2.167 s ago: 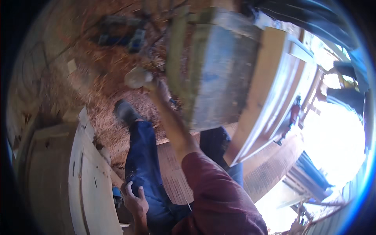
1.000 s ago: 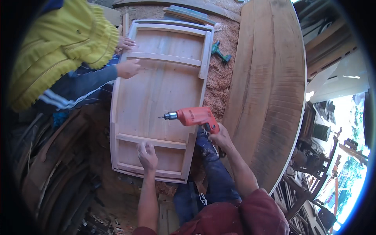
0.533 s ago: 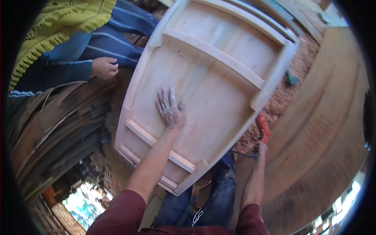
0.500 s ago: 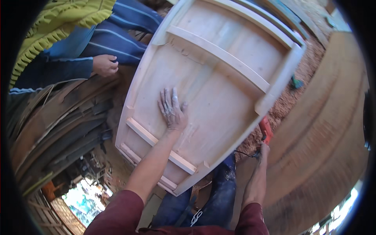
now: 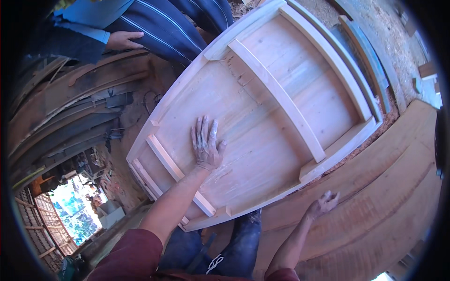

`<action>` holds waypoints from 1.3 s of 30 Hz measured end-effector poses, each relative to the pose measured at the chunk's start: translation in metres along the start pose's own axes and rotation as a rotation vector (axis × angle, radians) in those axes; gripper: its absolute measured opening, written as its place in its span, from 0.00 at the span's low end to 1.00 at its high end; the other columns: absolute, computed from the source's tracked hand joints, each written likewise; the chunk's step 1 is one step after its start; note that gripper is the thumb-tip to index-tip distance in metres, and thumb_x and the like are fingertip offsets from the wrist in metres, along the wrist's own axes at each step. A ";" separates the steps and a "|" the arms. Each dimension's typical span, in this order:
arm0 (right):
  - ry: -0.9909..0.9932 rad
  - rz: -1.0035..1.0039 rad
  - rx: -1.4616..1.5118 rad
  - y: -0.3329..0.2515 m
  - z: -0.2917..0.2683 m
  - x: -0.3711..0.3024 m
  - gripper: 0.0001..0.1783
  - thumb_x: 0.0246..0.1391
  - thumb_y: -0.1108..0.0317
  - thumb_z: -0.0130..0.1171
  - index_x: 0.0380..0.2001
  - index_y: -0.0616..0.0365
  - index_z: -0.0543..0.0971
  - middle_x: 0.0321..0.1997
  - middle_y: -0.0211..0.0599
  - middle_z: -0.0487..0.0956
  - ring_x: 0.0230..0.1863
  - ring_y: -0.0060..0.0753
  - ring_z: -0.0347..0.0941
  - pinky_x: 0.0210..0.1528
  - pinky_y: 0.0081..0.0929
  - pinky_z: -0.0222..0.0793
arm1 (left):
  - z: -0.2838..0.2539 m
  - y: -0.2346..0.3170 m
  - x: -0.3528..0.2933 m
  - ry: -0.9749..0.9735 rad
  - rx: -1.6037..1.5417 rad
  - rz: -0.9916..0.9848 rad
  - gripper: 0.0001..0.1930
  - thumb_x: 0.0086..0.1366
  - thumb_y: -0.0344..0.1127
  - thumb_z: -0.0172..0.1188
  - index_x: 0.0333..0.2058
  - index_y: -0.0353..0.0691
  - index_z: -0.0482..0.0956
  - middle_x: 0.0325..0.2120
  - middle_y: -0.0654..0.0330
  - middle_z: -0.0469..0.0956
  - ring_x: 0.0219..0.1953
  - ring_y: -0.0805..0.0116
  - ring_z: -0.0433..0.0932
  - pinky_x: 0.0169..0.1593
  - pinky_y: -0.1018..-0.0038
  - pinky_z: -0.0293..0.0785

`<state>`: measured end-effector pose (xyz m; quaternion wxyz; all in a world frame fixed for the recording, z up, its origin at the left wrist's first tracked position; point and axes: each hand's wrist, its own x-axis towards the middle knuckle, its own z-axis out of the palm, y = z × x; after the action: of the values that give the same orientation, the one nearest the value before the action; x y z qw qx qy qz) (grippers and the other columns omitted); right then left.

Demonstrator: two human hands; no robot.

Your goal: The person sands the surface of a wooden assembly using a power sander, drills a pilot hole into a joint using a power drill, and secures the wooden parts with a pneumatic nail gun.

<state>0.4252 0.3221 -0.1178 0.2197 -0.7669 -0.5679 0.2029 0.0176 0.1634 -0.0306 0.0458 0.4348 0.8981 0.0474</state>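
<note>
In front of me lies a pale, tapered wooden panel (image 5: 243, 136) with a raised rim and wooden crossbars, shaped somewhat like a small boat. My left hand (image 5: 207, 149), dusty and whitish on the fingers, rests flat on its inner face with the fingers stretched. One long crossbar (image 5: 281, 102) spans the far wide part; a shorter crossbar (image 5: 180, 175) lies near the narrow end, beneath my left forearm. To the right of the rim, my right hand (image 5: 322, 204) is raised above brown boards with its fingers loosely bent and apart, holding nothing.
Wide brown planks (image 5: 365, 206) stretch along the right. Stacked curved boards (image 5: 70, 117) fill the left side. At the upper left another person in striped trousers (image 5: 159, 25) stands by the panel, a hand (image 5: 124, 40) against the leg. More boards (image 5: 368, 61) lie at the upper right.
My right hand has let go of the red power tool, which is out of sight, and has lifted outward. The panel appears turned clockwise in view. My left hand stays flat on it.
</note>
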 end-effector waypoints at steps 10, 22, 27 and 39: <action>-0.424 -1.113 -0.313 -0.325 0.054 0.077 0.36 0.59 0.49 0.61 0.69 0.42 0.66 0.68 0.48 0.65 0.71 0.54 0.58 0.70 0.53 0.53 | 0.011 0.047 0.036 0.022 -0.161 -0.010 0.41 0.59 0.42 0.63 0.69 0.38 0.60 0.72 0.44 0.53 0.75 0.41 0.46 0.74 0.41 0.38; -0.435 -1.223 -0.434 -0.326 0.073 0.049 0.35 0.63 0.57 0.58 0.71 0.39 0.62 0.62 0.46 0.70 0.66 0.54 0.64 0.61 0.54 0.64 | 0.009 0.021 0.019 0.067 -0.222 -0.084 0.40 0.58 0.49 0.62 0.69 0.45 0.63 0.72 0.49 0.55 0.76 0.47 0.47 0.75 0.42 0.40; -0.626 -0.916 -0.611 -0.333 0.063 0.056 0.37 0.66 0.50 0.51 0.74 0.43 0.53 0.57 0.56 0.74 0.48 0.65 0.77 0.44 0.60 0.75 | 0.019 0.028 0.024 0.120 -0.294 -0.056 0.41 0.56 0.46 0.63 0.69 0.44 0.62 0.73 0.49 0.54 0.76 0.48 0.47 0.75 0.43 0.37; -0.532 -1.080 -0.470 -0.293 0.064 0.089 0.38 0.64 0.36 0.50 0.70 0.44 0.65 0.60 0.47 0.74 0.62 0.54 0.68 0.63 0.56 0.60 | 0.023 0.033 0.020 0.158 -0.239 -0.064 0.39 0.59 0.51 0.61 0.69 0.46 0.64 0.71 0.48 0.57 0.75 0.45 0.48 0.74 0.40 0.39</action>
<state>0.1839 0.4899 -0.0095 -0.0313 -0.3244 -0.9381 0.1170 0.0341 0.2004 -0.0497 0.0279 0.3922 0.9004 0.1864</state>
